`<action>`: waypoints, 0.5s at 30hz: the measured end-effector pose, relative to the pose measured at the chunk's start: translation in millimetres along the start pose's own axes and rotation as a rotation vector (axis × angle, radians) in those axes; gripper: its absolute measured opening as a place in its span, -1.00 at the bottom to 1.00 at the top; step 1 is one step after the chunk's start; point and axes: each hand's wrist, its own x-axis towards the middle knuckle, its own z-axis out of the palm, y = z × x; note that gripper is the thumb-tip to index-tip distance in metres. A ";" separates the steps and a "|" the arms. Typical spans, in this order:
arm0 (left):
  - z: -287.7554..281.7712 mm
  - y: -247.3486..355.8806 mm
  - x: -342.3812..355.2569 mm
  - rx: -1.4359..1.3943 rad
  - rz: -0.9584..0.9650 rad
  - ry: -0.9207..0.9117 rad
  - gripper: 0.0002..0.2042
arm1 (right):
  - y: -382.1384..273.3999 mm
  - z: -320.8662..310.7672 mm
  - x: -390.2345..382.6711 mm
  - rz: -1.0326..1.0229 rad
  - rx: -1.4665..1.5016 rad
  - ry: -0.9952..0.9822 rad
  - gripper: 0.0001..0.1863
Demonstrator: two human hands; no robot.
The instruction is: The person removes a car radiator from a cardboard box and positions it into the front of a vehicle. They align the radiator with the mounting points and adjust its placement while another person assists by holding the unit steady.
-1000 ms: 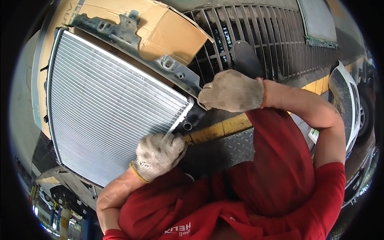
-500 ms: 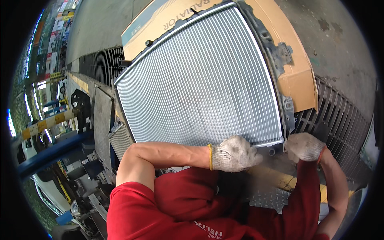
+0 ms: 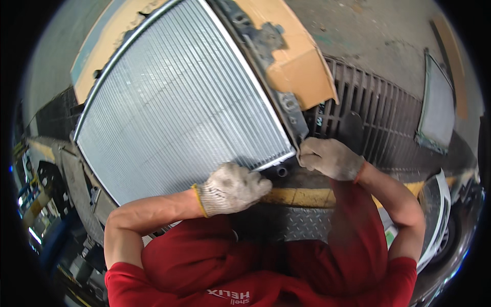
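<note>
A large radiator (image 3: 169, 107) with a silvery finned core lies flat before me, with a dark metal bracket (image 3: 289, 105) along its right side. My left hand (image 3: 232, 188), in a whitish knit glove with a yellow cuff, is closed at the radiator's near edge. Its fingertips are partly hidden. At the near right corner, my right hand (image 3: 332, 159), also gloved, has its thumb and fingers pinched on the bracket's lower end. Between the hands, a short round pipe stub (image 3: 281, 171) sticks out from the radiator.
Flattened cardboard (image 3: 299, 77) lies under the radiator. Dark floor grating (image 3: 383, 97) runs to the right, where a thin framed panel (image 3: 437, 105) stands. A yellow-painted edge (image 3: 302, 197) and a patterned metal plate (image 3: 309, 224) are close to my knees. A car wheel (image 3: 446, 235) shows lower right.
My view has swung right, so the radiator and both hands appear farther left. The framed panel and car wheel have come into sight. Both hands stay by the radiator's near right corner.
</note>
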 end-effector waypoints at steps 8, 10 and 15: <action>-11.3 -4.9 9.7 -0.159 0.011 -0.034 -0.78 | -9.2 -15.5 14.6 0.562 0.463 -0.258 -0.64; -12.9 -5.2 10.8 -0.197 -0.007 -0.047 -0.78 | -5.9 -10.8 12.3 0.593 0.543 -0.212 -0.67; -16.0 -5.0 12.8 -0.210 -0.020 -0.061 -0.80 | 0.6 1.5 -0.2 0.294 0.258 -0.021 -0.74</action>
